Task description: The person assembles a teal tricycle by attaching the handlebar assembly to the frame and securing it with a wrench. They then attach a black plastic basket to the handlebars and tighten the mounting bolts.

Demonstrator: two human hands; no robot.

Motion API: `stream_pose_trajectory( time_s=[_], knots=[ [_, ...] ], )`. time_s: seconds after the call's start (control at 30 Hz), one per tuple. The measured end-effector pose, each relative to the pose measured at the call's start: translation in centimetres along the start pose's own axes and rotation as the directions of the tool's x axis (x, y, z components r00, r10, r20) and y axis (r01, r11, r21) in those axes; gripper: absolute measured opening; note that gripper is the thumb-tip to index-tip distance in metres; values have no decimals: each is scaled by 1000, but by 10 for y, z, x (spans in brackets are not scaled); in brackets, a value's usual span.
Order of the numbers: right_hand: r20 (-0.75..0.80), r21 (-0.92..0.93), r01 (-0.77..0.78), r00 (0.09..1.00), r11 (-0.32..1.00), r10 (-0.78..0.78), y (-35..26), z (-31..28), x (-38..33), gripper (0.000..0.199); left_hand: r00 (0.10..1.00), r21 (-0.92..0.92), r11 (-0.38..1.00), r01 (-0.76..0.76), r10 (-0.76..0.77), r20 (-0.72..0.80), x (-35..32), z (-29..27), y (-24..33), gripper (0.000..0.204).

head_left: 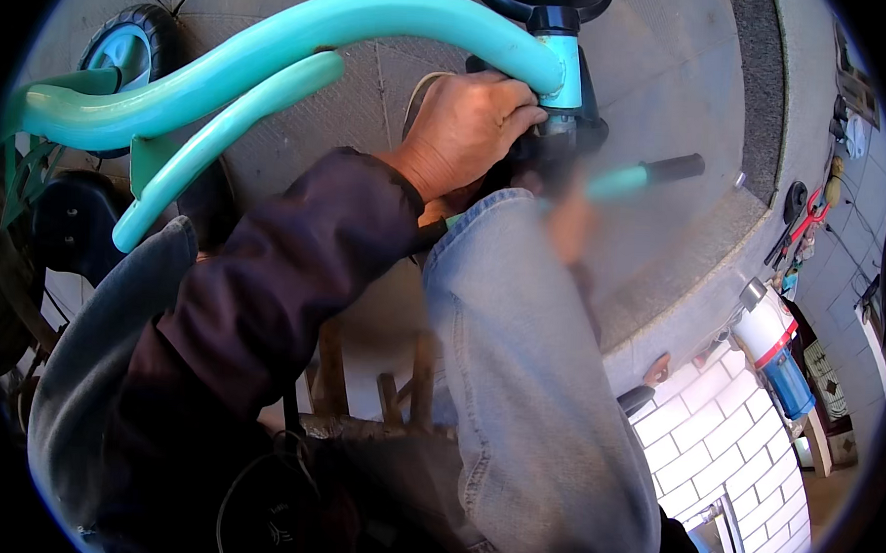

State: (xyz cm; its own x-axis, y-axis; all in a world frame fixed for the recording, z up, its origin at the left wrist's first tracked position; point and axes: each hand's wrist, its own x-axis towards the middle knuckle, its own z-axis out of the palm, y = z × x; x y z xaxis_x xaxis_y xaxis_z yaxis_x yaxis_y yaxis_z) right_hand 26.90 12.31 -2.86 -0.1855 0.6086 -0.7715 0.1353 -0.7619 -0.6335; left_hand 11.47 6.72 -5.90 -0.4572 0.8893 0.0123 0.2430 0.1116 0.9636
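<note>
A curved turquoise bike frame [375, 15] arches across the top of the head view to its short head tube [565, 74]. My left hand [474, 125] is closed with bent fingers at the lower end of that tube, beside a greyish collar [558, 126]. What the fingertips pinch is hidden. My right hand [572, 221] is a blur of motion beyond my knee, partly hidden by it. Close to it lies a turquoise handlebar [615, 183] with a black grip [675, 168]. Whether the right hand holds anything cannot be made out.
A small wheel [126, 55] and a black seat-like part [75, 223] are at the left. Red-handled pliers [811, 216] and a white, red and blue canister [774, 345] lie at the right. Another person's hand [658, 370] shows beside a brick-patterned surface [724, 417].
</note>
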Motion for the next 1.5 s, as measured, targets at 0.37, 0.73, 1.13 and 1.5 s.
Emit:
stream_pose_trajectory(
  time_s=[0.37, 0.73, 1.13, 1.5],
  knots=[
    [61, -613, 317, 932, 724, -356, 2, -4, -2, 44, 924, -362, 852, 379, -327, 200, -26, 1, 6, 35],
    [48, -92, 105, 994, 990, -101, -3, -7, 0, 42, 933, -69, 936, 345, -333, 139, -28, 11, 23, 43],
    [-54, -838, 394, 628, 377, -777, -40, -45, -36, 39, 976, -112, 970, 218, -213, 54, -43, 12, 23, 50],
    [263, -929, 364, 778, 69, -570, -48, 24, -16, 75, 963, -159, 950, 269, -262, 61, -50, 12, 33, 48]
  ],
)
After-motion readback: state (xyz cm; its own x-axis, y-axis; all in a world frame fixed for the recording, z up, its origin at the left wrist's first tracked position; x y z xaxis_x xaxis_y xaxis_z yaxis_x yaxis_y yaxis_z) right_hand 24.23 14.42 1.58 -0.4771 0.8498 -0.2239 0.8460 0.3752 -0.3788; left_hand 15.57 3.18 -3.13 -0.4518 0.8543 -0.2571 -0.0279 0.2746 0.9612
